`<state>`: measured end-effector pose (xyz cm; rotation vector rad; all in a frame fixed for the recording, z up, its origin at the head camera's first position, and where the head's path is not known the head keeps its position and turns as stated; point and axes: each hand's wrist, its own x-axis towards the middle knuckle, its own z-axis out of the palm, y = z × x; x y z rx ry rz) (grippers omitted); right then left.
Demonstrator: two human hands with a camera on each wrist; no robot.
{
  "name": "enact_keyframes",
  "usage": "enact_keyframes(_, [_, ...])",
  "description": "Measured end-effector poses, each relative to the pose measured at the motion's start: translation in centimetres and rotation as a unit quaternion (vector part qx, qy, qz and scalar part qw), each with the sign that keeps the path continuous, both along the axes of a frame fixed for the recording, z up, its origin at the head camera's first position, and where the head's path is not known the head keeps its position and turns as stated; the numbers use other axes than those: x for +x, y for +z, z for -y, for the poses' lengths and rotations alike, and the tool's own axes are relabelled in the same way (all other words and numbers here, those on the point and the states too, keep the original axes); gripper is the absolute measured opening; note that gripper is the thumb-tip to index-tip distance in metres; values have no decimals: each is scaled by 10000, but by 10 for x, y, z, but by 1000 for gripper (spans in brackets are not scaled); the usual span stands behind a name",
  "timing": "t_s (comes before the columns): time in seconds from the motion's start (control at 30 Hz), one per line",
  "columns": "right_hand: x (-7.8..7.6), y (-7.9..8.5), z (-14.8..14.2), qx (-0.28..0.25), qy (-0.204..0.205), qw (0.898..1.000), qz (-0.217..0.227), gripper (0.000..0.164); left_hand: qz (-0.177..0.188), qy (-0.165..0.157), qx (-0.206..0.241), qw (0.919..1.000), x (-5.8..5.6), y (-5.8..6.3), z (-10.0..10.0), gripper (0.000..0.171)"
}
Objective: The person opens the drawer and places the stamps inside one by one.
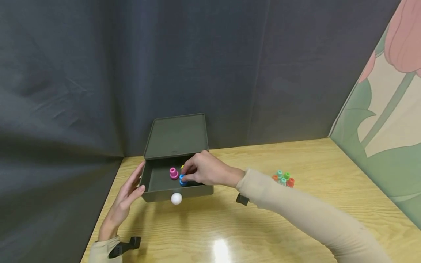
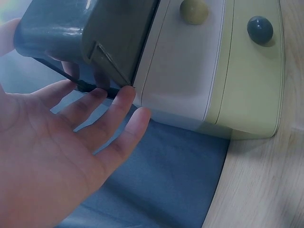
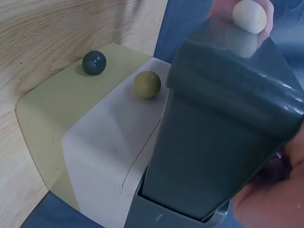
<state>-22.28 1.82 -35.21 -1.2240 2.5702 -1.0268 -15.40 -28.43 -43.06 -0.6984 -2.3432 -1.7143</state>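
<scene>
The right hand (image 1: 208,169) has its grip pinching the blue peg (image 1: 182,181), likely keeping it upright, inside the drawer (image 1: 197,190) near the worktop (image 1: 296,215)'s back-left corner; the left hand (image 1: 123,201), fingers spread, touches the drawer's left edge, seemingly bracing it

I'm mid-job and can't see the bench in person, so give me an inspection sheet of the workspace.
Surface: wood-grain table, with a bright reflection near the front.
Job's things: dark drawer pulled out, white knob on its front; inside, pink peg, blue peg, and a yellow piece mostly hidden. White drawer and pale yellow-green drawer look closed.
Clutter: loose group of coloured pegs on the table, right of the drawers.
Hands: left hand at the dark drawer's left side; right hand pinches the blue peg.
Cables: nothing seen.
Surroundings: dark curtain behind; flower-patterned panel at right.
</scene>
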Motion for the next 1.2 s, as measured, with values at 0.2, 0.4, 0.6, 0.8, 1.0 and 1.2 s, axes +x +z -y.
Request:
enact_keyframes(0.2, [1, 0, 1, 26, -32, 10000, -40, 10, 47, -19, 1, 10000, 0, 1, 1, 68])
enact_keyframes(0.4, [3, 2, 1, -26, -41, 9999, 155, 11, -3, 21, 5, 10000, 2, 2, 1, 67])
enact_keyframes(0.6, [6, 3, -4, -410, -178, 9977, 501, 16, -42, -3, -14, 10000, 2, 1, 1, 67])
enact_keyframes(0.8, [8, 2, -12, -919, -465, 9928, 612, 20, -126, 62, -94, 9999, 2, 1, 0, 67])
enact_keyframes(1.0, [11, 0, -27, -1698, -940, 9791, 613, 19, -44, 124, -162, 9998, 3, 3, 1, 67])
enact_keyframes(1.2, [14, -8, -54, -2709, -1514, 9480, 706, 17, 398, 373, -265, 9982, 10, 9, -3, 67])
